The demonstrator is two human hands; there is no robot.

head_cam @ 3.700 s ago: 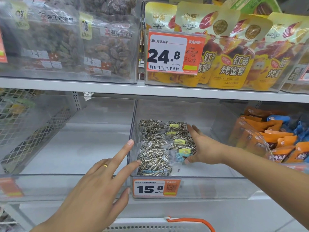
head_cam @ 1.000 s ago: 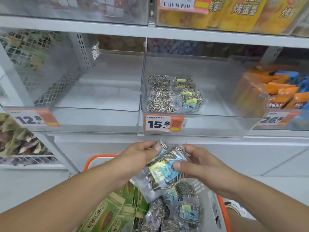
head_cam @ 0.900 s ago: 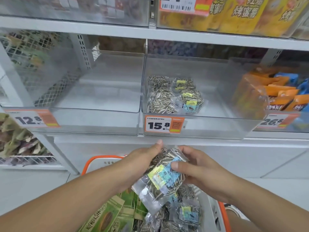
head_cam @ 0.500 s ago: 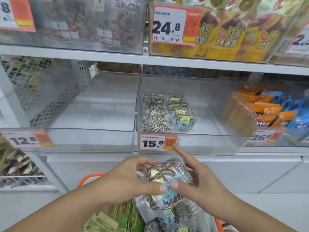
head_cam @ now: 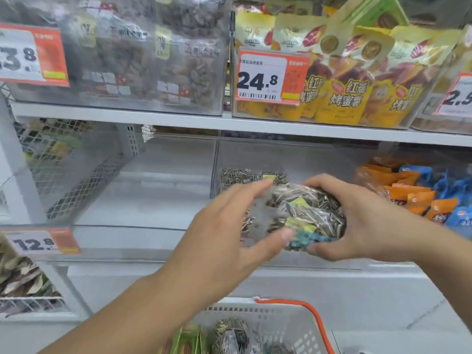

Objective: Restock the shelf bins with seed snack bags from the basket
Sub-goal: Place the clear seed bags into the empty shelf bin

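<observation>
A bundle of clear sunflower seed bags (head_cam: 309,213) with yellow and blue labels is gripped by my right hand (head_cam: 357,218) from the right and below. My left hand (head_cam: 229,231) is on the bundle's left side, fingers spread and blurred; whether it grips I cannot tell for sure. The bundle is held at the front of the middle clear bin (head_cam: 291,154), where other seed bags (head_cam: 245,176) lie behind. The grey basket (head_cam: 288,320) with an orange handle sits at the bottom, holding more seed bags (head_cam: 232,333) and green packs (head_cam: 189,341).
The clear bin on the left (head_cam: 143,241) has a 12.8 tag. The right bin holds orange and blue snack packs (head_cam: 419,195). The upper shelf (head_cam: 229,121) carries bins of dried fruit (head_cam: 143,57) and yellow sweet potato bags (head_cam: 352,72) close overhead.
Both hands lifted the seed bag bundle from above the basket up to the front of the middle bin. The view tilted upward, so the basket dropped to the bottom edge.
</observation>
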